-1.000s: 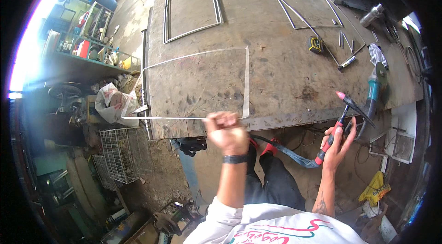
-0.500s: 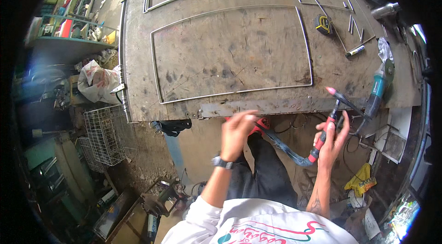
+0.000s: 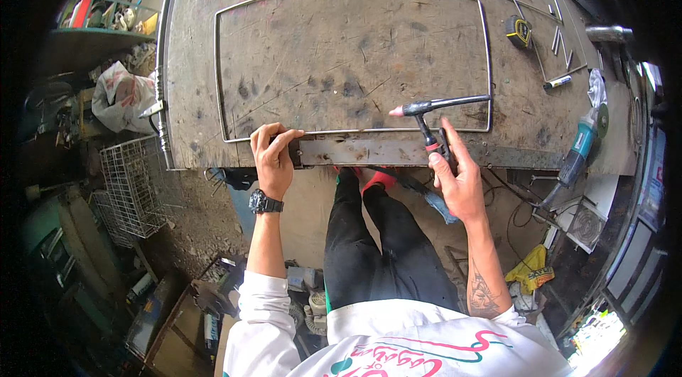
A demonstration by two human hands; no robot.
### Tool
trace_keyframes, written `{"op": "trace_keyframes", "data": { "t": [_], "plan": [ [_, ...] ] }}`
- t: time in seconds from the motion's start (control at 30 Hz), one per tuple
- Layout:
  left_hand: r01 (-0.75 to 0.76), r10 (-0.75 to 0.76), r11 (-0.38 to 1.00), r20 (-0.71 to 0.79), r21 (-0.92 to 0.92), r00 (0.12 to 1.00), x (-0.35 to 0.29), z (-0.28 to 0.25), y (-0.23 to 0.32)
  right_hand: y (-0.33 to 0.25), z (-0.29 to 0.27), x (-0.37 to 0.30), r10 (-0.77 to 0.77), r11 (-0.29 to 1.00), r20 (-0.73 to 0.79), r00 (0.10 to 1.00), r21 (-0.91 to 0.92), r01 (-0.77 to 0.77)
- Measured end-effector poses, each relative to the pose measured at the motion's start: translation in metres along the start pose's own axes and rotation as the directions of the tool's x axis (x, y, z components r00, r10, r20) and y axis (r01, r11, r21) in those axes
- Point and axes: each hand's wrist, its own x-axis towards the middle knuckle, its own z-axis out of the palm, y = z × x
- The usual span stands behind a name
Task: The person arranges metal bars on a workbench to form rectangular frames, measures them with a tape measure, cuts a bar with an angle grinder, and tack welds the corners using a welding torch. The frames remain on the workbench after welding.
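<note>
A rectangular frame of thin metal rod (image 3: 489, 64) lies flat on the workbench (image 3: 355, 57), its near side close to the front edge. My left hand (image 3: 273, 167) rests over that near side by the left corner, fingers curled down onto the rod. In my right hand (image 3: 462, 185) is a TIG torch (image 3: 412, 108) with a pink nozzle, a long black back cap and a red and black handle. Its nozzle points left, above the frame's near side and apart from it. The palm hides part of the handle.
A metal strip (image 3: 383, 152) runs along the bench's front edge. At the right lie a tape measure (image 3: 518, 31), a marker (image 3: 558, 83), short rod pieces (image 3: 561, 41) and an angle grinder (image 3: 581, 141). Wire baskets (image 3: 131, 178) stand left of the bench.
My left hand has moved left and forward onto the frame's near side. The torch has swung left and forward over the bench in my right hand. The view has shifted slightly.
</note>
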Motion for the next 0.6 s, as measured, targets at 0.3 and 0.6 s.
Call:
{"op": "trace_keyframes", "data": {
  "t": [0.3,0.6],
  "plan": [
    [0.003,-0.001,0.999,0.058,-0.035,0.998,-0.003,-0.005,-0.006,-0.013,0.018,0.005,0.093,0.989,0.132,0.987,-0.130,-0.076],
    [-0.011,0.014,0.999,0.080,-0.034,0.997,-0.004,-0.006,-0.008,-0.014,0.022,0.010,0.126,0.983,0.172,0.977,-0.154,-0.100]
  ]
}}
